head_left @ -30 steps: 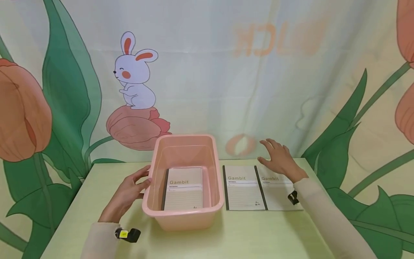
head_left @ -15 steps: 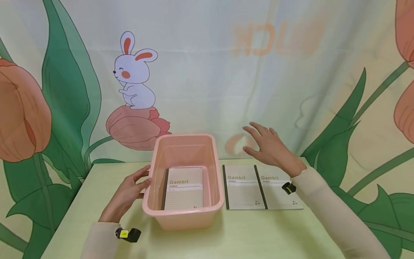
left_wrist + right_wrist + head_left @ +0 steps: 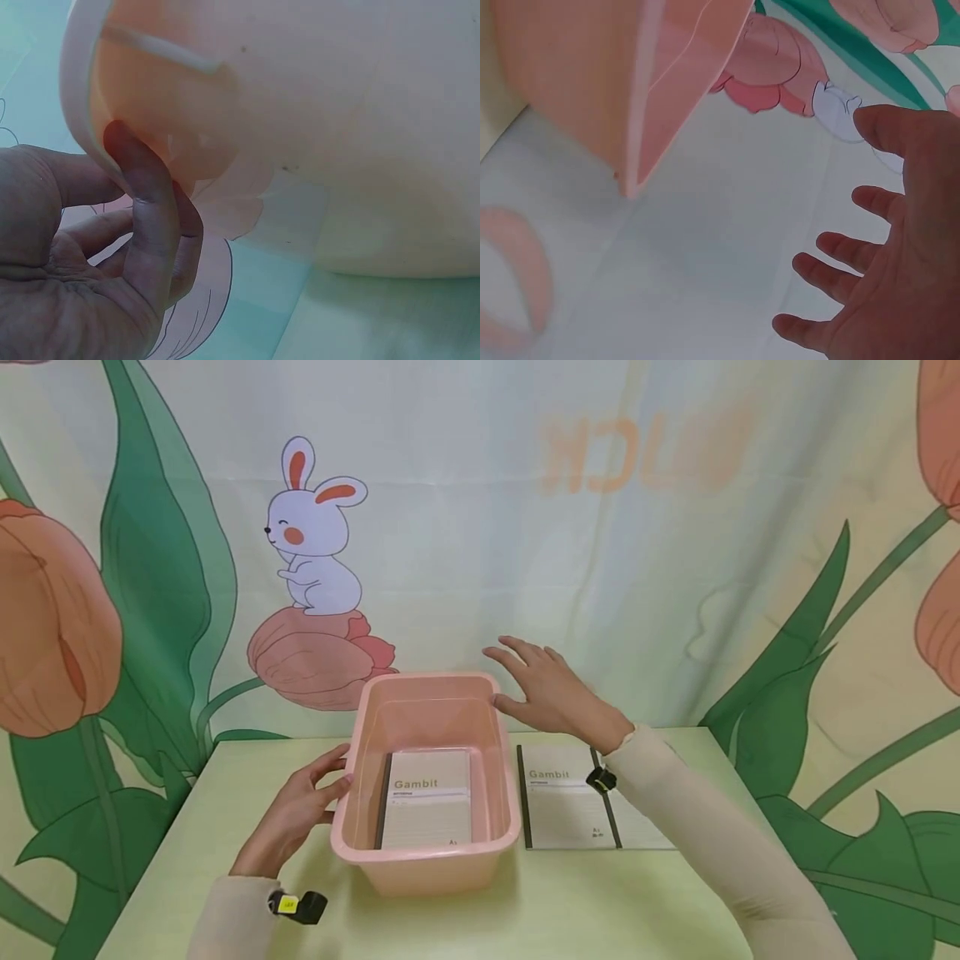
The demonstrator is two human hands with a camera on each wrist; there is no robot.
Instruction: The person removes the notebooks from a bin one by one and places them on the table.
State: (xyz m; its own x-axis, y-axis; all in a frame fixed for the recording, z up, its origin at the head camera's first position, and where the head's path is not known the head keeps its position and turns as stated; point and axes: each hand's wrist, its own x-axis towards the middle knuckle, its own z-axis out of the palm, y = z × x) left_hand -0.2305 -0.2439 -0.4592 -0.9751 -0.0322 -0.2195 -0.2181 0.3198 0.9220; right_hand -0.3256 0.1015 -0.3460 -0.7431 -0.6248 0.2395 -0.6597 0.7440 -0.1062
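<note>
A pink plastic basin (image 3: 427,870) stands on the table, with a "Gambit" notebook (image 3: 426,814) lying flat inside. My left hand (image 3: 300,802) grips the basin's left rim; in the left wrist view the fingers of that hand (image 3: 142,225) curl under the rim. Above the basin's far right corner, my right hand (image 3: 547,689) hovers with fingers spread and nothing in them. The right wrist view shows the right hand (image 3: 900,247) apart from the basin's rim (image 3: 637,112). Right of the basin lie two more notebooks side by side, the nearer one (image 3: 566,818) in plain sight, the other (image 3: 641,822) partly behind the right forearm.
The pale green table (image 3: 600,910) ends at the back against a curtain (image 3: 450,527) printed with tulips and a white rabbit. A black wrist camera (image 3: 600,779) sits on the right sleeve, another (image 3: 298,906) on the left.
My right hand has risen from over the rightmost notebook and swung left to the basin's far right corner. The left hand and the basin have stayed put.
</note>
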